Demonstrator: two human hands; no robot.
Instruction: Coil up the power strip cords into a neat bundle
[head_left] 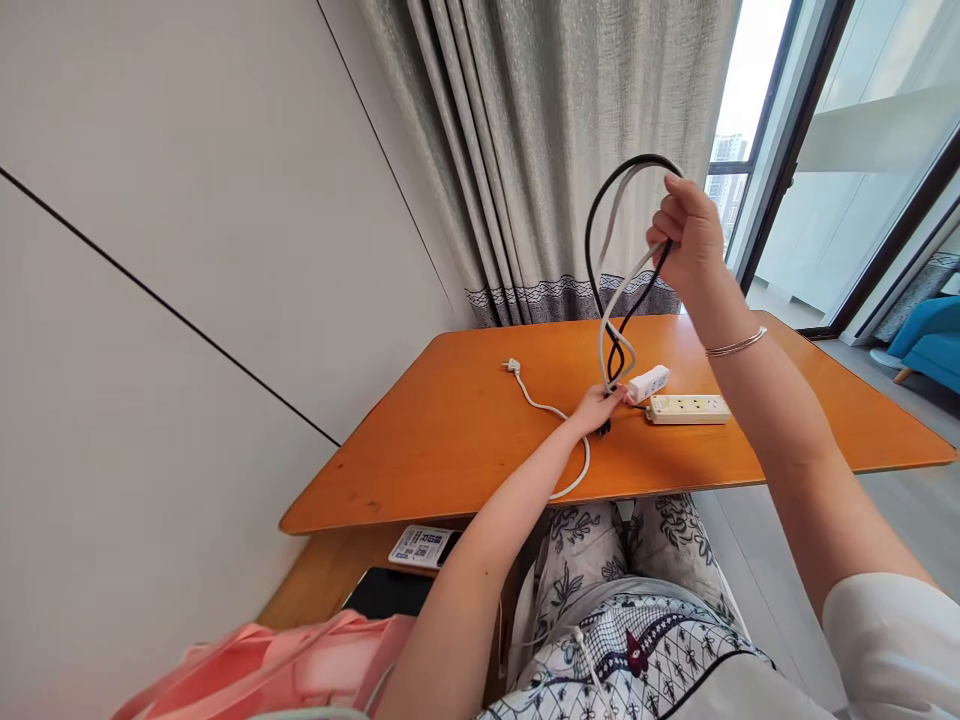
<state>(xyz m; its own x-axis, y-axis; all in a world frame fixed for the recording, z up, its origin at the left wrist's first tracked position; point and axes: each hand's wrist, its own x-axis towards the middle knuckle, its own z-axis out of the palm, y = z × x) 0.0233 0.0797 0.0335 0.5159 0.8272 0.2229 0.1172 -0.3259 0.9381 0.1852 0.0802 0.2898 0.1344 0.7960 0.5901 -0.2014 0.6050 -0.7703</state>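
My right hand (pixel 688 240) is raised above the orange table (pixel 465 440) and grips a loop of black cable (pixel 592 225) and white cable (pixel 616 300) together. The loop hangs down to my left hand (pixel 598 407), which pinches the cables just above the tabletop. A white power strip (pixel 688 408) lies right of my left hand, with a small white adapter block (pixel 649 383) beside it. One white cable runs left across the table to a white plug (pixel 513 366).
Grey curtains (pixel 540 150) hang behind the table, a glass door frame (pixel 780 160) to the right. On a lower shelf lie a dark phone (pixel 388 592) and a printed card (pixel 420 546). Pink cloth (pixel 300 665) sits at the lower left. A blue chair (pixel 930 340) stands far right.
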